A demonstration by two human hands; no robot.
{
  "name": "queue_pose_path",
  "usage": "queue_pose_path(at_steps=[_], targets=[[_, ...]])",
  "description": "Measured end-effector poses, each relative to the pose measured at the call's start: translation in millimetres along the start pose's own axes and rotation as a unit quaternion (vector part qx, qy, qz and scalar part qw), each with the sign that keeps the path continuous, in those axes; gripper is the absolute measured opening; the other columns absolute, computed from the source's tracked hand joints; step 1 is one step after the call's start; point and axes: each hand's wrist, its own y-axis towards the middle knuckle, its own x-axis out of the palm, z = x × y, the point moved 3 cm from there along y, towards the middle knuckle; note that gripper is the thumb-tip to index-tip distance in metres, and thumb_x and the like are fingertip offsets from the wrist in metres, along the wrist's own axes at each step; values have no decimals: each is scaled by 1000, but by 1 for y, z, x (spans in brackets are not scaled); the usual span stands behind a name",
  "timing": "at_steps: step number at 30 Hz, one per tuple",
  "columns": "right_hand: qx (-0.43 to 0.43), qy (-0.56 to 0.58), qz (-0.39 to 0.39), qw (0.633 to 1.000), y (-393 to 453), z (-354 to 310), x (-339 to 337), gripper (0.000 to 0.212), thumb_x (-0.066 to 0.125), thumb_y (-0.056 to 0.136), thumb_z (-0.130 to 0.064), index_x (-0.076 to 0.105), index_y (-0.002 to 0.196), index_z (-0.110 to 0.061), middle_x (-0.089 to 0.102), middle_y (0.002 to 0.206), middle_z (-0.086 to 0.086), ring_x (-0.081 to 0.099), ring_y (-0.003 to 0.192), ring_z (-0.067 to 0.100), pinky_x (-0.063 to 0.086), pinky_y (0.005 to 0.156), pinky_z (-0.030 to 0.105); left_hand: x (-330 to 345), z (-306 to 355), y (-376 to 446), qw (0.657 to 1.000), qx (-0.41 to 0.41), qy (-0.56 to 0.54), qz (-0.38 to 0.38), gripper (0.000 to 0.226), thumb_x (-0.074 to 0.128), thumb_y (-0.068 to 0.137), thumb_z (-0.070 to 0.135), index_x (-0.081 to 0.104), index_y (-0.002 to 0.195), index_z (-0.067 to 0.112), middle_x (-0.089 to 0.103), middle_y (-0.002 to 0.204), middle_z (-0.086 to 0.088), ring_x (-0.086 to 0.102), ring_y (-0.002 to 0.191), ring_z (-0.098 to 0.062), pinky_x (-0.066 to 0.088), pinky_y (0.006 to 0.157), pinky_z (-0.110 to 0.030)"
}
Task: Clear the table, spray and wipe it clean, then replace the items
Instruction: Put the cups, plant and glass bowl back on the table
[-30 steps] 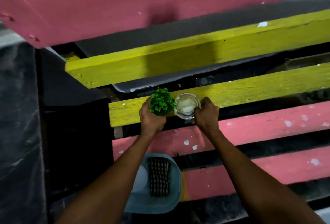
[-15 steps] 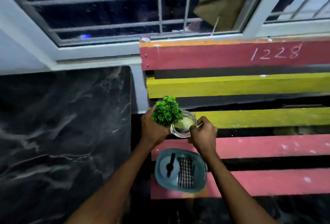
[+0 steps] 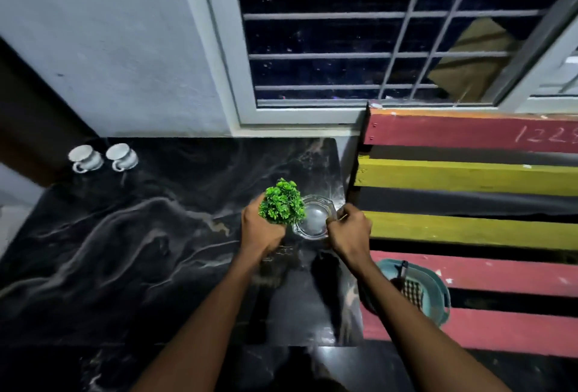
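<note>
Now, head view only. The left hand (image 3: pixel 261 229) is curled round the base of a small green plant (image 3: pixel 282 202), leaves poking up above the knuckles. The right hand (image 3: pixel 348 230) pinches the rim of a clear glass bowl (image 3: pixel 314 218) just beside the plant; a thin stick shows between its fingers, what it is I cannot tell. Both things are carried side by side, close to touching, above the right part of a black marble table (image 3: pixel 125 251).

What changed: a second ago both hands had the same two things over the slats of the painted bench (image 3: pixel 469 229); half a second ago they were at the bench's left end. Now the hands have swung left and hang over the marble, bench off to the right of the right hand. Grips look unchanged.

Meaning: likely the replace stage, items coming back to the table. Two white cups (image 3: pixel 103 157) already stand far left of the left hand, near the wall. A teal basket (image 3: pixel 438 290) sits on the bench under and right of the right forearm, with a checked cloth and a dark item inside, so the wiping looks done. Plant and bowl are not yet set down; whether either touches the marble I cannot tell, probably not.
</note>
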Motion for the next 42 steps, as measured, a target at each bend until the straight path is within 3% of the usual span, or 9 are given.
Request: queue_pose_path(at_steps=[7, 11, 14, 21, 28, 32, 35, 39, 42], targets=[[5, -22, -28, 999, 10, -38, 71, 9, 70, 79, -7, 64, 73, -4, 59, 65, 8, 51, 63, 24, 30, 53, 20, -64, -45, 29, 997, -10, -11, 80, 53, 80, 61, -10, 64, 100, 22, 68, 109, -7, 66, 91, -16, 46, 79, -1], [32, -20, -37, 999, 31, -49, 109, 11, 71, 80, -8, 65, 72, -2, 58, 62, 7, 50, 61, 23, 31, 59, 23, -83, -66, 62, 989, -54, -46, 132, 62, 83, 58, -15, 58, 92, 30, 67, 102, -8, 65, 90, -20, 55, 84, -31], [57, -12, -43, 997, 48, -53, 129, 6, 69, 81, -6, 69, 78, -1, 59, 63, 7, 52, 62, 23, 34, 61, 20, -96, -75, 90, 986, -77, -44, 141, 61, 86, 61, -11, 55, 85, 36, 71, 105, -11, 69, 94, -26, 58, 88, -38], [107, -5, -39, 993, 80, -57, 159, 6, 68, 81, -6, 66, 76, -2, 68, 67, 10, 65, 65, 26, 52, 66, 32, -120, -98, 151, 984, -81, -11, 157, 41, 73, 63, -16, 66, 94, 11, 72, 98, -18, 66, 86, -24, 46, 72, -17], [146, -17, -10, 989, 94, -59, 187, 1, 69, 82, -9, 69, 82, -9, 67, 64, 2, 63, 55, 9, 58, 68, 32, -138, -123, 209, 985, -105, -39, 132, 45, 70, 66, -20, 68, 108, -3, 74, 106, -22, 71, 99, -34, 58, 89, -37], [174, 7, -3, 985, 95, -59, 202, 4, 66, 81, -8, 68, 80, -11, 74, 70, 11, 75, 61, 29, 65, 72, 47, -145, -142, 246, 976, -146, -116, 112, 49, 67, 68, -31, 64, 115, -15, 68, 117, -35, 69, 107, -40, 55, 98, -60], [188, 13, 23, 982, 95, -63, 209, 8, 67, 80, -6, 67, 75, -13, 74, 69, 11, 74, 53, 27, 64, 57, 37, -154, -153, 267, 977, -158, -108, 96, 54, 66, 67, -30, 64, 118, -12, 69, 117, -32, 60, 99, -24, 56, 100, -54], [201, 25, 47, 978, 95, -71, 218, 17, 64, 80, -2, 65, 71, -16, 74, 65, 12, 71, 44, 21, 53, 41, 22, -152, -157, 284, 986, -133, -85, 54, 54, 68, 66, -28, 68, 116, -7, 69, 104, -14, 59, 96, -20, 55, 80, -17], [204, 22, 59, 977, 97, -73, 223, 15, 63, 80, -3, 65, 72, -15, 73, 66, 11, 71, 46, 21, 55, 45, 23, -142, -158, 292, 986, -130, -101, 39, 56, 68, 66, -27, 69, 117, -4, 73, 113, -22, 62, 97, -19, 56, 93, -31]])
